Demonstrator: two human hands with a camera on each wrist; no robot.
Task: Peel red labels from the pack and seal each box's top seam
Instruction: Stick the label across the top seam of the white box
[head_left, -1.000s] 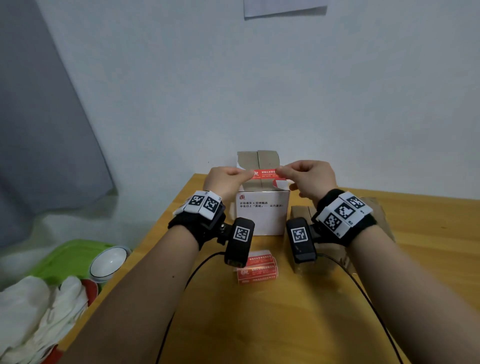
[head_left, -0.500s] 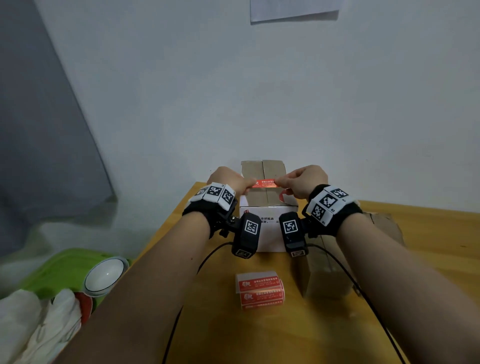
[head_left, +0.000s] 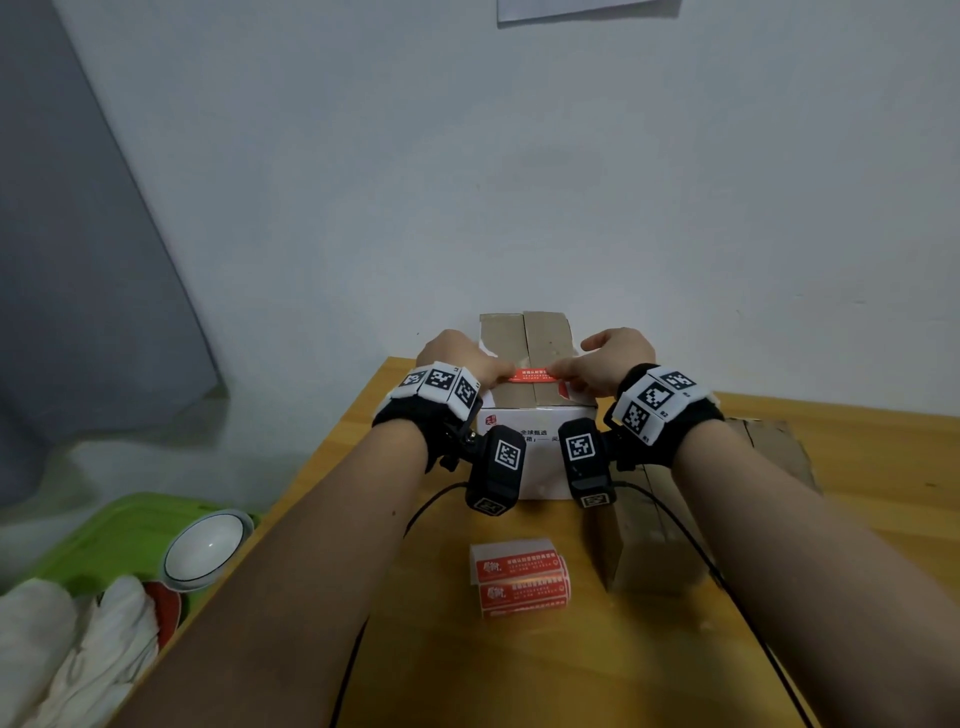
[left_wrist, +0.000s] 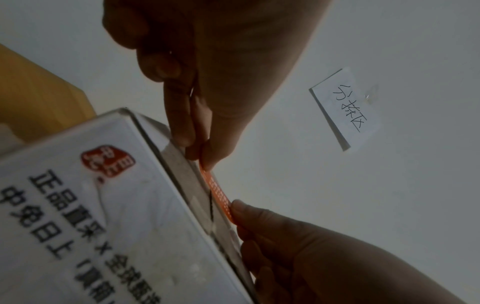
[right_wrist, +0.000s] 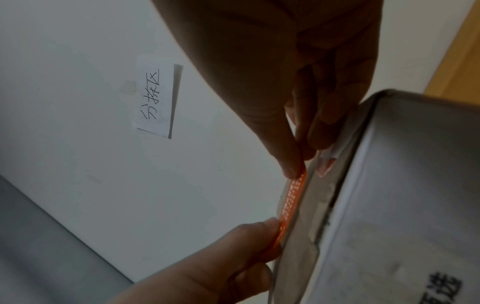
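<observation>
A white box with brown top flaps stands at the table's back edge. A red label stretches across the top seam, close over the flaps. My left hand pinches its left end and my right hand pinches its right end. In the left wrist view the left hand grips the label edge-on beside the box. The right wrist view has the right hand holding the label at the box's edge. The label pack lies on the table in front.
A plain cardboard box lies to the right under my right forearm. Off the table's left edge sit a green tray, a white bowl and white cloth. A paper note hangs on the wall behind.
Both hands have carried the label forward and down, from in front of the box to just over its top seam. The pack has not moved.
</observation>
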